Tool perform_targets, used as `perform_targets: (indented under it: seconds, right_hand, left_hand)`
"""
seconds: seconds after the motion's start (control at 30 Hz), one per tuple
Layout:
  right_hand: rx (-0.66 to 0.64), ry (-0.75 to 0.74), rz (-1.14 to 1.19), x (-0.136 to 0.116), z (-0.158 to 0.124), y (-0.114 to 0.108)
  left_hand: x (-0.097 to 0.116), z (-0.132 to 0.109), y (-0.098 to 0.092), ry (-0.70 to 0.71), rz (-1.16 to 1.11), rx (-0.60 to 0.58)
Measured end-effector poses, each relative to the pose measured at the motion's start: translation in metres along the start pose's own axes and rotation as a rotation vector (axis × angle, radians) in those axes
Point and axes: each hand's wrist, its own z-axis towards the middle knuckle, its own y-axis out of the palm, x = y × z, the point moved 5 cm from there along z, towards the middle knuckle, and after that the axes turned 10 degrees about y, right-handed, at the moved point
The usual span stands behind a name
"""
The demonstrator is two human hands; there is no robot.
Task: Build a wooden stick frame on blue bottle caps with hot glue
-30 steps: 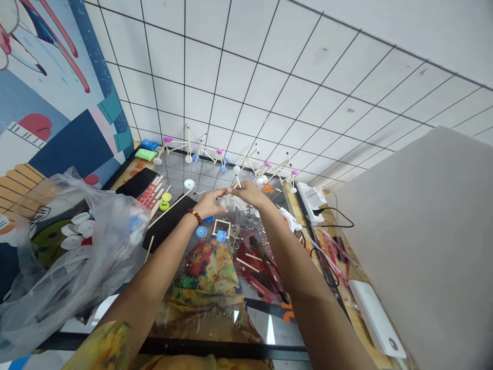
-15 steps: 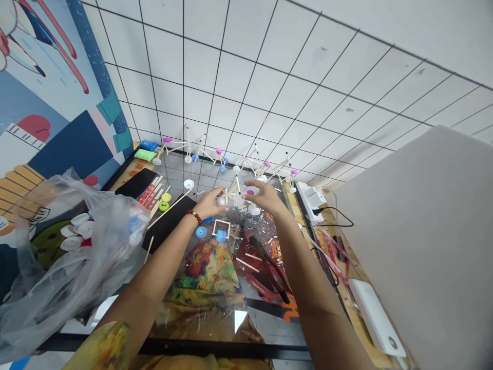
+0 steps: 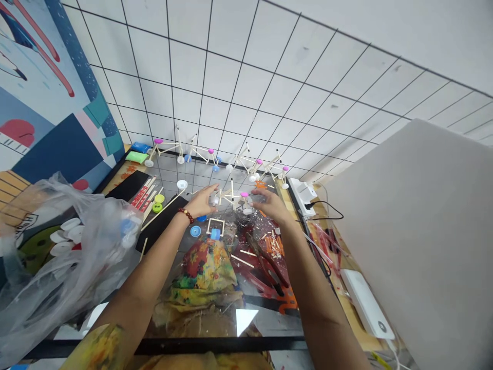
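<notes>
Between my two hands a small stick model (image 3: pixel 231 196) stands on the glass tabletop, with bottle-cap wheels, a pink top piece (image 3: pixel 244 195) and one upright stick with dark marks. My left hand (image 3: pixel 203 200) is at its left side, thumb and fingers apart around a pale cap wheel; whether they touch it is unclear. On the right, my right hand (image 3: pixel 268 203) is curved with its fingers apart, close to the pink piece. Nearer me lie a square stick frame (image 3: pixel 215 227), a blue cap piece (image 3: pixel 215 234) and a round blue cap (image 3: pixel 195 231).
Several similar stick models (image 3: pixel 211 154) line the wall. Pliers (image 3: pixel 266 262) and stick scraps lie at right, near a power strip (image 3: pixel 302 197). A plastic bag of caps (image 3: pixel 73 241) fills the left, beside black sheets (image 3: pixel 162 221) and yellow caps (image 3: pixel 158 198).
The camera view has shifted slightly. The model between my hands now stands more in the open, and my right hand has moved off to its right with the fingers apart.
</notes>
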Motion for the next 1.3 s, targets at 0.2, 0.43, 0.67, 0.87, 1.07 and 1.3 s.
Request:
perform_targets:
  seconds: [0.2, 0.43, 0.67, 0.87, 1.07, 1.3]
  right_hand:
    - [-0.092, 0.116, 0.001, 0.011, 0.000, 0.019]
    - [-0.077, 0.106, -0.014, 0.011, -0.001, 0.032]
    - [-0.044, 0.037, 0.003, 0.006, 0.007, 0.042]
    - [0.023, 0.000, 0.035, -0.007, 0.015, 0.048]
    - [0.161, -0.006, 0.072, -0.014, 0.008, 0.042]
    - [0.137, -0.052, 0.188, -0.036, -0.009, 0.063]
  left_hand:
    - [-0.003, 0.000, 0.000, -0.018, -0.014, 0.013]
    - [-0.011, 0.000, 0.002, -0.051, -0.017, 0.036]
    - [-0.004, 0.000, -0.002, -0.034, -0.031, 0.046]
    - [-0.002, 0.000, -0.005, -0.022, 0.002, 0.069]
    - [0.003, 0.001, -0.005, -0.127, 0.040, 0.150]
    - [0.011, 0.002, -0.004, -0.055, 0.070, 0.146]
